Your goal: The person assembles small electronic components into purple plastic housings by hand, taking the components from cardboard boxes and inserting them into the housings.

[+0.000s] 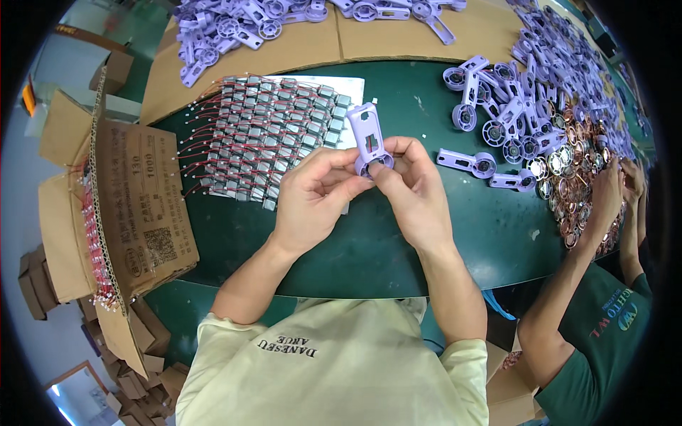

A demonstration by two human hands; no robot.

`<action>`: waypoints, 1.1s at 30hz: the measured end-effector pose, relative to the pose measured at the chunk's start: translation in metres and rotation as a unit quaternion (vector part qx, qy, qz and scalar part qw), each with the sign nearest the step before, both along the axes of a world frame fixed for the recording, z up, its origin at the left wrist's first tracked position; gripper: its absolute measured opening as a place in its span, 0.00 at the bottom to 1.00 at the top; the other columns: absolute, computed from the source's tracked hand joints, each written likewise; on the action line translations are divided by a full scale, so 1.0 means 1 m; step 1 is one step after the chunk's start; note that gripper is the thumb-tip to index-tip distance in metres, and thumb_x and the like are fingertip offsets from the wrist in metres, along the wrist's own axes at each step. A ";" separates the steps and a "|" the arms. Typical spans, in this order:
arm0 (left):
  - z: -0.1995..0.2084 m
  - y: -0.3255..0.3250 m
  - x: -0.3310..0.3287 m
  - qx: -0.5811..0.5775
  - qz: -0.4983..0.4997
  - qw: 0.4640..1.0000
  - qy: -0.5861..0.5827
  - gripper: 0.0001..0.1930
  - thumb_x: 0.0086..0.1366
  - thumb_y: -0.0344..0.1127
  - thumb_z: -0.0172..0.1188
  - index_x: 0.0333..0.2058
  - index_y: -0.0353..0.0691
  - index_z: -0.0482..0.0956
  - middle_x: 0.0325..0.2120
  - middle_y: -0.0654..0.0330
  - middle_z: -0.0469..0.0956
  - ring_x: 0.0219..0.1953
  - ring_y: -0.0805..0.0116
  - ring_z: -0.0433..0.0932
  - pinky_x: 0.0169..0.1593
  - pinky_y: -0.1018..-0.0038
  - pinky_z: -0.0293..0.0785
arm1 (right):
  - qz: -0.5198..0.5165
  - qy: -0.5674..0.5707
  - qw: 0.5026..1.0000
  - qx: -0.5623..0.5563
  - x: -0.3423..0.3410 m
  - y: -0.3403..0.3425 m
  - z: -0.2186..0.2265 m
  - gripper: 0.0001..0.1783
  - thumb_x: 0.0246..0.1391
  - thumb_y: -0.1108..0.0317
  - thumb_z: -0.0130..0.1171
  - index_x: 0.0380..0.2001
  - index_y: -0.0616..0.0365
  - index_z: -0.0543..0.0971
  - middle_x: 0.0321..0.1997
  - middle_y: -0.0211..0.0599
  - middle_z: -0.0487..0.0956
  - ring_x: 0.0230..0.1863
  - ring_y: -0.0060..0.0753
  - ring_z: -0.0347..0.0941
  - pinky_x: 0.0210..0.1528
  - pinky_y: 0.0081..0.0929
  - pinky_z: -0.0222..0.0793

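Between both hands, over the green table, I hold a purple plastic fan housing (365,128) with a long slotted handle and a round ring. My left hand (317,186) pinches the ring's left side with thumb and fingers. My right hand (414,184) grips the ring from the right, its thumb pressed into the ring's centre. That thumb hides part of what lies inside the ring. Just left of my hands, rows of small silver motors (273,131) with red wires lie on a white sheet (354,86).
Loose purple housings (469,162) lie to the right, beside a large purple heap (561,57) and copper-coloured metal rings (568,192). A co-worker's hands (609,192) reach into the rings. An open cardboard box (145,206) stands at left. More housings cover cardboard (387,39) at the back.
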State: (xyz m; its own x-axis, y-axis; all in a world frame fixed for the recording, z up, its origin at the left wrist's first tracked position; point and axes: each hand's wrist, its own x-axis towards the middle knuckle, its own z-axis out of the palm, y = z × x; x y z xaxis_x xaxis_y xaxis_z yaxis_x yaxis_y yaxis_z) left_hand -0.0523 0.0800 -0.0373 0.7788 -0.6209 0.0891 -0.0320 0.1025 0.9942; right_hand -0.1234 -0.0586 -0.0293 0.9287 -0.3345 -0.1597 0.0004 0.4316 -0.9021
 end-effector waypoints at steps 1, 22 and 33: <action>0.000 0.001 0.001 0.013 0.003 1.000 0.003 0.17 0.59 0.19 0.61 0.48 0.30 0.74 0.40 0.56 0.76 0.40 0.69 0.81 0.44 0.78 0.80 | -0.015 -0.017 1.000 0.000 0.001 0.002 0.001 0.14 0.58 0.76 0.57 0.46 0.63 0.68 0.38 0.34 0.76 0.37 0.16 0.72 0.38 0.15 0.69; -0.006 0.000 -0.003 -0.036 0.003 0.998 0.047 0.16 0.61 0.20 0.60 0.48 0.30 0.73 0.40 0.58 0.75 0.42 0.69 0.81 0.44 0.78 0.80 | 0.043 -0.012 0.993 0.105 0.003 -0.009 0.000 0.09 0.57 0.74 0.54 0.42 0.62 0.70 0.40 0.32 0.74 0.41 0.19 0.69 0.47 0.20 0.65; -0.009 0.002 0.001 0.008 0.002 1.000 0.010 0.16 0.62 0.21 0.60 0.49 0.29 0.71 0.41 0.57 0.74 0.43 0.70 0.80 0.37 0.81 0.78 | 0.050 -0.010 0.998 0.042 0.002 -0.010 0.001 0.12 0.60 0.74 0.55 0.45 0.63 0.69 0.41 0.33 0.75 0.43 0.21 0.71 0.48 0.21 0.68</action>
